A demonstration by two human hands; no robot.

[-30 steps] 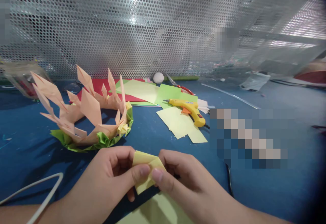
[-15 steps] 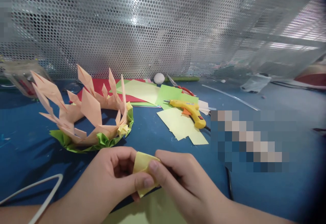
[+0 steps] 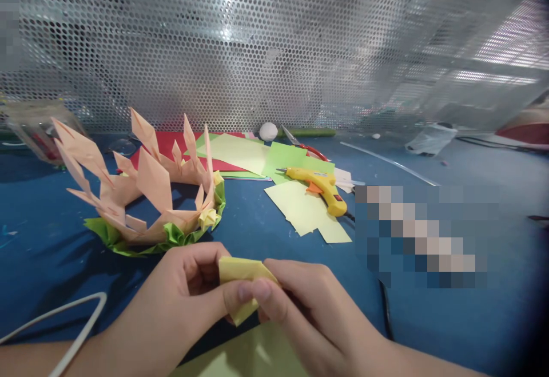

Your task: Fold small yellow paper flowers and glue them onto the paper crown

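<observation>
Glare streaks the perforated screen (image 3: 227, 28), and the right-hand corners darken.

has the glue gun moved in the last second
No. The glue gun lies in the same place and at the same angle relative to the scissors behind it, so there's no direction to give.

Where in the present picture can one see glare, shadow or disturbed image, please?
Head view: bright glare on the perforated panel; dark shadow on the pale green sheet below the folded yellow paper; coarse pixelation right of the yellow glue gun.
</observation>
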